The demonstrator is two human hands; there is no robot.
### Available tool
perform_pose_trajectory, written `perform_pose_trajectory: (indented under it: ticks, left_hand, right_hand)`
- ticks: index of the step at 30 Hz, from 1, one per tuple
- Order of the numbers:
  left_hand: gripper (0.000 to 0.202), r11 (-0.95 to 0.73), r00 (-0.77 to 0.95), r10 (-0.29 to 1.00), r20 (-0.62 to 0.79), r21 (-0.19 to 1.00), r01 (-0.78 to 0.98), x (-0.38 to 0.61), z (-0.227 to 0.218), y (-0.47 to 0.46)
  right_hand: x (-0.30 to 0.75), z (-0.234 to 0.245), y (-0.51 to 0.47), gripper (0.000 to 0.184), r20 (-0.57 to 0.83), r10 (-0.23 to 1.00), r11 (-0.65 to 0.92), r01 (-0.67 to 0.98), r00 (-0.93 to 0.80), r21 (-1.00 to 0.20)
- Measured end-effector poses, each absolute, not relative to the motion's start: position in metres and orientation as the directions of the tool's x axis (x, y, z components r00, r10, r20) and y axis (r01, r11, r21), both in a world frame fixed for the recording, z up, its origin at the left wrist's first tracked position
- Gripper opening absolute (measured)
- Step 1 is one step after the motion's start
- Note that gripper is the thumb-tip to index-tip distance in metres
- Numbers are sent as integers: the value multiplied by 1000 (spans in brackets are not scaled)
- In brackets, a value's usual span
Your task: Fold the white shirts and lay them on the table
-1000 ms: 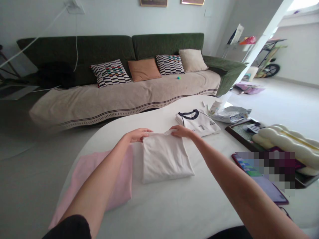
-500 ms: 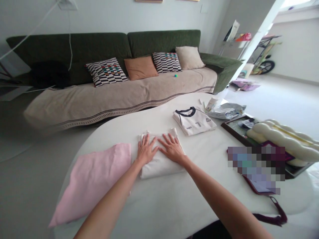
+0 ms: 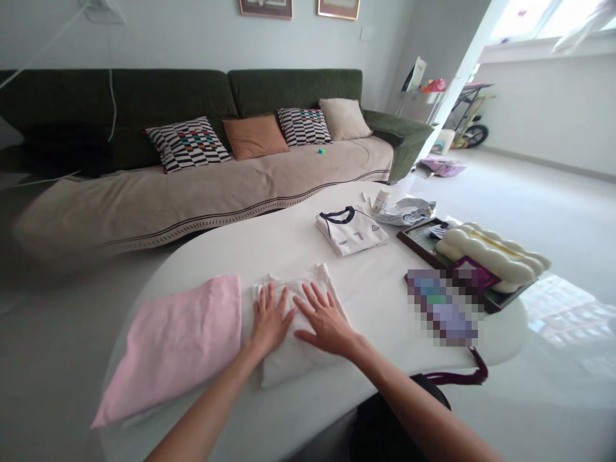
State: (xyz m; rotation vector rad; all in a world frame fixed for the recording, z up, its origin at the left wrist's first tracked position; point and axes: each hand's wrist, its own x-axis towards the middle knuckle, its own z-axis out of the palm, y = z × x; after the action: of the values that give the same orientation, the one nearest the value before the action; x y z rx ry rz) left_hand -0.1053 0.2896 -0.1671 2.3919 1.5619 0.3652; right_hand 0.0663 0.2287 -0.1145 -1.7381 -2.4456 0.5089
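Both palms lie flat on a folded white garment (image 3: 293, 366) in the middle of the white table (image 3: 202, 256). My left hand (image 3: 270, 321) rests on its left half, fingers spread. Beside it, my right hand (image 3: 325, 321) presses on the right half, its fingers spread too and the thumb pointing at the left hand. To the left lies a pink cloth (image 3: 180, 343), flat and partly creased. Farther back sits a folded white jersey (image 3: 353, 231) with a dark collar and a number 7. Part of the white garment is hidden under my hands.
At the table's right are a dark tray (image 3: 418, 247) with a puffy cream object (image 3: 486, 256), a blurred-out flat item (image 3: 443, 305) with a dark red strap (image 3: 462, 378), and a silvery packet (image 3: 409, 210). A green sofa (image 3: 298, 90) with cushions stands behind.
The view has shifted, so the sofa and the tray sit farther left. Both hands stay flat on the white garment, which shows nearer the bottom of the view.
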Motion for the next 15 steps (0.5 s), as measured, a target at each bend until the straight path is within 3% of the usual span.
perform_pose_trajectory:
  ticks: [4,7,10,12,15]
  left_hand:
    - [50,-341,363,928,80,570,747,-116,-157,287]
    - [46,-289,313,947,78,638,714,-126,-140,264]
    - [46,-133,264,965,-8,849,511,-131,-120,217]
    - [45,58,231,964,-133,950,307,-134,-108,185]
    - [44,310,154,933,-326,943,119,-141,-96,150]
  right_hand:
    - [52,-119,179,110,-183,866,362,835,-466,-415]
    - [47,-122,157,111,-247,859,335,857,-448,-391]
    - [43,-123,140,119,-281,844,353,867,-458,-352]
    - [41,-127,127,111,-237,859,376,874,-454,-308]
    - [35,-135,103,80,-109,885,406,865,-453,-295]
